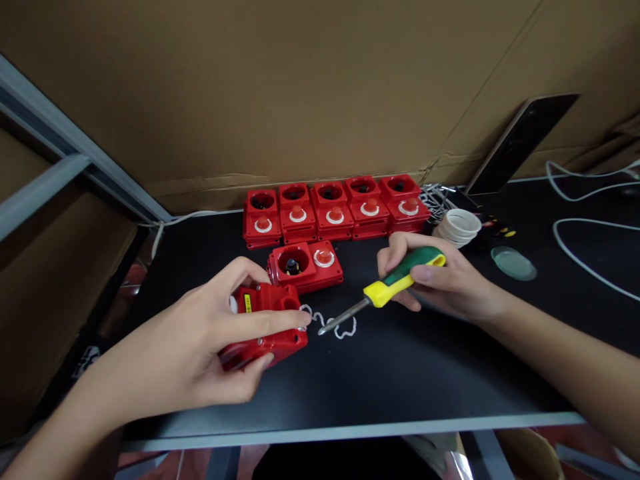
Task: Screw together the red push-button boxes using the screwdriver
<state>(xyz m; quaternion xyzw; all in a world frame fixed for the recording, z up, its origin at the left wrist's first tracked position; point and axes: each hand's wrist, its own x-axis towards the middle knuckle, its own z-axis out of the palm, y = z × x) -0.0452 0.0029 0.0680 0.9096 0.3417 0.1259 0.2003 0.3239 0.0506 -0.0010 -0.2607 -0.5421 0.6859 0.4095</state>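
Note:
My left hand (200, 340) grips a red plastic box (267, 323) near the middle of the black table (380, 387), its index finger stretched along the top edge. My right hand (440, 280) is closed round a screwdriver (387, 288) with a green and yellow handle. The metal tip points left and down, close to the right corner of the held box. Small white clips (340, 327) lie on the table under the tip.
Another red box (306, 265) with an open round hole lies just behind. A row of several red boxes (335, 210) stands by the cardboard wall. Stacked white cups (459, 228), a clear lid (513, 263), a leaning tablet (523, 140) and white cables (590, 240) are at right.

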